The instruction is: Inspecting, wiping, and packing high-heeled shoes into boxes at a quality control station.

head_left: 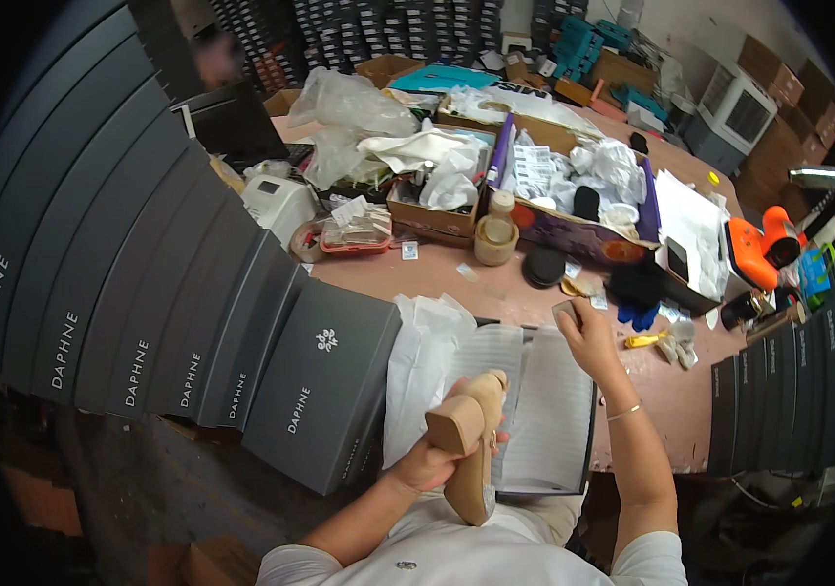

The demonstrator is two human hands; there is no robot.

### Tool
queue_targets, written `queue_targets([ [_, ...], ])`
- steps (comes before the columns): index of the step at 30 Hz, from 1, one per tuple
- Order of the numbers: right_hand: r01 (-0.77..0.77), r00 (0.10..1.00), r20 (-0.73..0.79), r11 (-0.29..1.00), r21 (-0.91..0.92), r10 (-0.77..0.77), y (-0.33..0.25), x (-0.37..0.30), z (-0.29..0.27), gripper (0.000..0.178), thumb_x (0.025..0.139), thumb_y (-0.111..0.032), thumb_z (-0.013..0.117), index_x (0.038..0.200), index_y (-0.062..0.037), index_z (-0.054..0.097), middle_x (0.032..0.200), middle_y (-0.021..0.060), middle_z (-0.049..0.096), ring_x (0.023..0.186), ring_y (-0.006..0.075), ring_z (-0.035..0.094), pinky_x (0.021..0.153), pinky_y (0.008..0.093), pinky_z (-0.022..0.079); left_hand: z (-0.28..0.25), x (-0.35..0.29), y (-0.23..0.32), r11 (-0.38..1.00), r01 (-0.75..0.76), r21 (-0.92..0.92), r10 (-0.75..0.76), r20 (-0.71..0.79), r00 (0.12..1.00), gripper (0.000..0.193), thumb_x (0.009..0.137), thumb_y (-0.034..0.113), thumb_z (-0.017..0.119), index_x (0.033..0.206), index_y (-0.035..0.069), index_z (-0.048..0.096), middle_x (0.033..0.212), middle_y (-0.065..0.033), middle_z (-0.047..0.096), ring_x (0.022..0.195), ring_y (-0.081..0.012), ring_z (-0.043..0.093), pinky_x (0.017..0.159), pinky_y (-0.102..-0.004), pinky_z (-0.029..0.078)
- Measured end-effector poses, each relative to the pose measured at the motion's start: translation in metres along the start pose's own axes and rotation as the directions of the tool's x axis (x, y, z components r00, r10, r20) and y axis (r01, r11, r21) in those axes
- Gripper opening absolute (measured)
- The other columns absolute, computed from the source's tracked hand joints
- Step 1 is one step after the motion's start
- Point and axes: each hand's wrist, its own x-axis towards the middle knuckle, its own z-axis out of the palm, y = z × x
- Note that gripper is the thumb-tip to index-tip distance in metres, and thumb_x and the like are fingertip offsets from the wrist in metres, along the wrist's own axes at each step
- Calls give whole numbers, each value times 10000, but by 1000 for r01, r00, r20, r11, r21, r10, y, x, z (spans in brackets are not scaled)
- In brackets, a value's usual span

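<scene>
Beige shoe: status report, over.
Left hand holds beige shoe, heel up. Right hand by far right corner of open box; hold unclear. Nothing blocking shoe.

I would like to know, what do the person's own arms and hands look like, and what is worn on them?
The left hand and right hand are both bare, without gloves. Short white sleeves end above the elbows, so the forearms are uncovered. A thin, pale gold-looking bracelet circles the right wrist; I see none on the left.
</scene>
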Motion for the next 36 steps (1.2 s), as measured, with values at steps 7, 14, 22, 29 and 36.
queue_targets([
  [7,116,984,164,946,-304,-67,29,105,106,218,877,-215,597,972,-19,601,900,207,648,817,407,621,736,473,501,-33,1,5,944,65,-325,-68,2,998,893,799,370,757,1486,406,187,1291,-184,504,1061,-336,603,886,-471,513],
  [14,49,991,116,981,188,-72,-10,94,127,416,942,-293,560,1255,-20,545,1124,200,636,1015,312,625,861,387,496,-49,8,-2,928,35,-372,-51,-33,998,884,807,457,688,1491,103,254,1401,-214,412,1194,-380,505,1007,-476,419],
  [22,-152,597,748,875,460,-290,-76,-2,86,422,990,-370,448,1058,-6,651,1018,157,673,934,277,635,844,360,482,-38,7,0,932,111,-345,-147,-79,986,853,860,656,476,1444,50,331,1398,-230,426,1207,-453,487,1023,-563,387],
  [29,220,723,524,869,443,-450,-81,-34,81,315,943,-262,418,1085,-55,607,1069,119,626,1031,282,584,1044,497,329,4,28,22,973,-186,138,218,-281,934,590,981,434,446,1449,87,349,1395,-109,466,1251,-258,490,1036,-406,411],
  [36,367,927,-31,884,289,-374,-67,-77,45,217,910,-183,576,1084,-56,604,1105,94,610,1042,268,574,1037,469,338,-4,31,15,982,1,-187,-16,-75,997,723,820,288,620,1434,70,307,1401,-198,407,1016,-357,614,672,-476,598],
])
